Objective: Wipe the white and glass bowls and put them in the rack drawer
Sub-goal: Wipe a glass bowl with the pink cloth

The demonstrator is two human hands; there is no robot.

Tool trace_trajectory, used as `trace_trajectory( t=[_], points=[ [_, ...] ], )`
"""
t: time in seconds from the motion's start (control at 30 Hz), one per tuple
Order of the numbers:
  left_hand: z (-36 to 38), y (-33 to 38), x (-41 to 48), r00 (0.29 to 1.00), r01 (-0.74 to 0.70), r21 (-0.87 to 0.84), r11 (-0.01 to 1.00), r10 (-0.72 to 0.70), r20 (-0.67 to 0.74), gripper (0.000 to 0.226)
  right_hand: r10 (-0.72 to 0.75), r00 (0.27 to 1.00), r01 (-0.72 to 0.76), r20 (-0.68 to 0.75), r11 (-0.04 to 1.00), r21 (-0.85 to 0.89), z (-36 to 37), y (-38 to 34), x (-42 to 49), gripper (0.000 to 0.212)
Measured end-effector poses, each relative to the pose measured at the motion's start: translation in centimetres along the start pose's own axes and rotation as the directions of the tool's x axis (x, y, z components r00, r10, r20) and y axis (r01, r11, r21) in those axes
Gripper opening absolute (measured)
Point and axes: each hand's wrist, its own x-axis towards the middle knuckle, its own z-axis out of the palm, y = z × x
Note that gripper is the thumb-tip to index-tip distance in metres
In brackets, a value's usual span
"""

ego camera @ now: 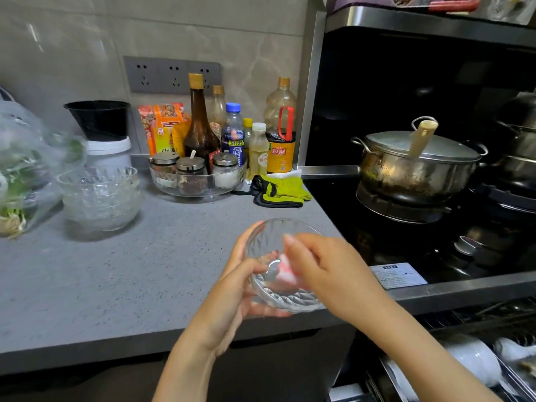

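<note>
Left hand (237,288) grips the glass bowl (280,239) from the left side, thumb over the near rim and fingers curled beneath the base. Right hand (322,265) reaches into the bowl from the right and pinches a pink-and-white cloth (285,271) against the inner wall; this hand is motion-blurred. The bowl is tilted and held in the air above the near right corner of the counter (130,285).

Rack drawer (435,323) stands open at near right, below the stove, with white bowls (475,361) lying in it.

Further left on the counter, a stack of glass bowls (100,195) sits just beside a bag of greens (26,169). At the far edge are a round tray (197,190) of spice jars, several bottles (200,126) and a green glove (281,190). A lidded pot (414,166) sits on the stove at far right.
</note>
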Motion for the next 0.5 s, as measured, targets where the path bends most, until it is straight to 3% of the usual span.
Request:
trace_trajectory(
  t=[0.07,0.27,0.43,0.5],
  points=[
    [0.6,-0.5,0.2,0.997,-0.032,0.054,0.998,0.036,-0.075,0.046,-0.013,0.990,0.041,0.141,0.978,-0.205,0.3,-0.1,0.0,0.032],
    [0.2,-0.9,0.9,0.949,-0.124,0.114,0.986,0.151,-0.276,0.038,-0.223,0.897,0.351,0.382,0.884,-0.309,0.0,1.2,-0.3,0.054],
    [-0.1,-1.6,1.1,0.878,-0.244,0.145,0.959,0.282,-0.387,0.031,-0.371,0.858,0.509,0.355,0.705,-0.494,1.6,1.3,-1.8,0.048],
    [0.2,-2.0,1.1,0.859,-0.284,0.155,0.946,0.323,-0.397,0.031,-0.414,0.867,0.499,0.279,0.704,-0.505,3.8,0.7,-2.8,0.048]
  ],
)
